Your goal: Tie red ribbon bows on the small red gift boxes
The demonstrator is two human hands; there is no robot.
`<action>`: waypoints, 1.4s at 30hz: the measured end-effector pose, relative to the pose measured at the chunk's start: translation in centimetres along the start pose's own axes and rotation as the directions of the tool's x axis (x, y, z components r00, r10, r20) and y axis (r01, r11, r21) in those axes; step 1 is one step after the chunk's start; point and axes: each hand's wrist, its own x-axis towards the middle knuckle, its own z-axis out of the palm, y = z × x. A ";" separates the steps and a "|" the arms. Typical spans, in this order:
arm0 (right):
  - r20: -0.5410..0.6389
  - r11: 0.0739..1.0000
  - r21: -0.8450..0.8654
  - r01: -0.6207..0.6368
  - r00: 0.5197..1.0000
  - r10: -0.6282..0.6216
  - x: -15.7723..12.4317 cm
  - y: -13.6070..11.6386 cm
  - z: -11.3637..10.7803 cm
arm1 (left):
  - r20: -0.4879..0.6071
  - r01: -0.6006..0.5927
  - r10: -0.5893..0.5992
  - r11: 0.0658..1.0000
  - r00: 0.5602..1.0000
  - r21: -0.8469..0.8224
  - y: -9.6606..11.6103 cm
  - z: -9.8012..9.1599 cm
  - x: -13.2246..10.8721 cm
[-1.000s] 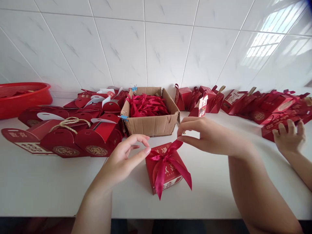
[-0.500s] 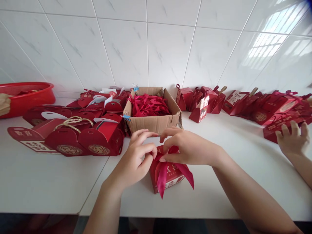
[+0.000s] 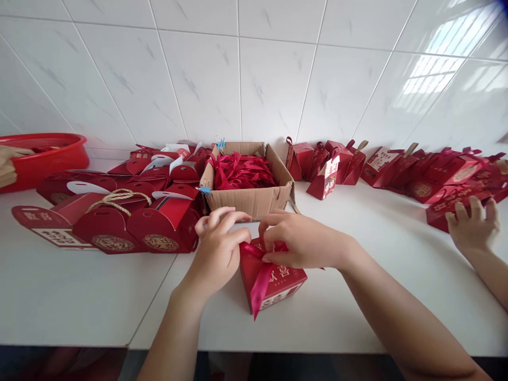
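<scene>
A small red gift box [image 3: 278, 283] stands on the white counter [image 3: 79, 296] in front of me, with a red ribbon [image 3: 260, 286] tied on top and one tail hanging down its front. My left hand [image 3: 218, 251] pinches the ribbon at the box's left top edge. My right hand [image 3: 297, 241] is closed on the ribbon knot at the top of the box. Both hands touch each other over the bow.
A cardboard box [image 3: 250, 198] full of red ribbons sits just behind. Red folded gift boxes [image 3: 130, 222] are piled to the left, more boxes [image 3: 397, 164] line the wall at right. A red basin [image 3: 43, 156] stands far left. Another person's hand [image 3: 474, 225] rests at right.
My hands came together from apart and closed on the bow. The box shifted slightly and the right ribbon tail has gone out of sight behind my right hand.
</scene>
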 end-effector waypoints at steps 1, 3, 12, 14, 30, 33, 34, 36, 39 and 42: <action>-0.001 1.000 0.001 0.005 1.000 -0.005 0.0 0.0 0.0 | -0.009 0.006 -0.006 1.000 1.000 0.014 0.0 0.0 0.0; -0.004 1.000 0.006 0.010 1.000 -0.010 0.1 0.0 0.0 | -0.013 0.017 -0.017 1.000 1.000 0.020 0.0 0.1 0.1; -0.138 0.996 0.081 -0.028 0.990 0.039 -0.6 0.5 -1.3 | -0.150 -0.009 -0.046 0.937 0.988 -0.348 -0.2 -1.3 -0.3; -0.161 0.995 0.069 -0.067 0.984 0.077 -1.2 0.2 -2.0 | -0.204 -0.004 -0.086 0.914 0.975 -0.405 -0.3 -1.7 -0.3; -0.774 0.836 0.231 -0.498 0.426 0.469 -25.2 16.2 -2.3 | 0.671 0.362 0.000 0.842 0.742 -0.400 -1.0 -1.9 -1.1; -0.795 0.809 0.269 -0.522 0.354 0.493 -26.6 18.0 -2.3 | 0.704 0.386 -0.023 0.849 0.710 -0.361 -0.5 -1.0 -0.6; -0.795 0.796 0.276 -0.539 0.338 0.505 -26.5 18.0 -2.2 | 0.709 0.391 -0.039 0.855 0.704 -0.341 -0.6 -0.8 -0.6; -0.796 0.762 0.282 -0.583 0.302 0.525 -26.2 17.8 -2.1 | 0.715 0.400 -0.075 0.867 0.695 -0.298 -1.2 -0.7 -0.7; -0.802 0.702 0.272 -0.658 0.249 0.544 -26.0 17.5 -2.2 | 0.716 0.436 -0.155 0.871 0.681 -0.226 -2.4 -0.9 -1.1; -0.815 0.641 0.248 -0.726 0.202 0.544 -26.4 17.8 -2.2 | 0.728 0.461 -0.207 0.872 0.654 -0.166 -2.9 -1.2 -1.4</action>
